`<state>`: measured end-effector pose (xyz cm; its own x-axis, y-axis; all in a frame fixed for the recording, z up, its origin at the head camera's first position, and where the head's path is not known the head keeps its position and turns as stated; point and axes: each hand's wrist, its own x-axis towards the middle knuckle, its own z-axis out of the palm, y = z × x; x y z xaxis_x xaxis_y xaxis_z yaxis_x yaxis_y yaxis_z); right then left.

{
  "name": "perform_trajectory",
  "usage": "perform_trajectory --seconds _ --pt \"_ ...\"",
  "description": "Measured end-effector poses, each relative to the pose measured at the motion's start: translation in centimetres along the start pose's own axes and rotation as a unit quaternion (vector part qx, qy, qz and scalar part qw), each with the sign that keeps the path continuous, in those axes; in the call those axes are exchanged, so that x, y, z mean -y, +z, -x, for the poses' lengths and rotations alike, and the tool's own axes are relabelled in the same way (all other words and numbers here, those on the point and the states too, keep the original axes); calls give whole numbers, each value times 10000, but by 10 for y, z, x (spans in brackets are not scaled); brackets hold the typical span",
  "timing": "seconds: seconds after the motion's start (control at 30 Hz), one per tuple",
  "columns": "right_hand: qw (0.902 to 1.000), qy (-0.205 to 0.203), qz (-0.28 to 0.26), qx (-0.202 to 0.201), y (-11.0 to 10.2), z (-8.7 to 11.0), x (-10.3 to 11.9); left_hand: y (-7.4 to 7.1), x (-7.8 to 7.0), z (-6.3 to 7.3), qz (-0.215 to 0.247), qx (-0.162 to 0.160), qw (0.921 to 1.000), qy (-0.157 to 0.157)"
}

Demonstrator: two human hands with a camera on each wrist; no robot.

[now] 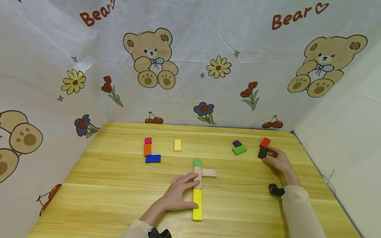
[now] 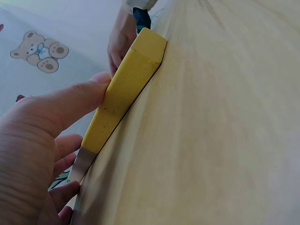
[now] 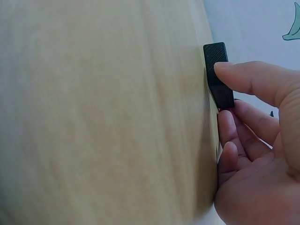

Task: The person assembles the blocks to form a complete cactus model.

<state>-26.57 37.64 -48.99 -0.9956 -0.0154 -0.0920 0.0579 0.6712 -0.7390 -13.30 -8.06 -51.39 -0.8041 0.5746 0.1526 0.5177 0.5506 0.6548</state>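
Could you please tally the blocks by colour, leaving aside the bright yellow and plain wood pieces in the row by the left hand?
Pink block: 1
Orange block: 1
Blue block: 1
Pale yellow block: 1
Purple block: 1
Red block: 1
Black block: 1
Green: 2 (small green block, longer green block)
Total: 9

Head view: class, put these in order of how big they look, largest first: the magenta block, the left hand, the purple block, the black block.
1. Left hand
2. Black block
3. Magenta block and purple block: too alike to rank
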Motion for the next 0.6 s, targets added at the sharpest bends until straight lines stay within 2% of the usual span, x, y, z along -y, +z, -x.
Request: perform_trajectory --seconds 0.3,0.47,0.6 --pt "9998 24 156 -109 1 1 1 -1 0 0 -45 -14 10000 29" --pt "9994 61 311 -155 1 3 0 -1 0 0 26 89 9999 -99" --pt "9997 40 167 -168 -1 6 1 -1 0 0 -73 82 9999 -68"
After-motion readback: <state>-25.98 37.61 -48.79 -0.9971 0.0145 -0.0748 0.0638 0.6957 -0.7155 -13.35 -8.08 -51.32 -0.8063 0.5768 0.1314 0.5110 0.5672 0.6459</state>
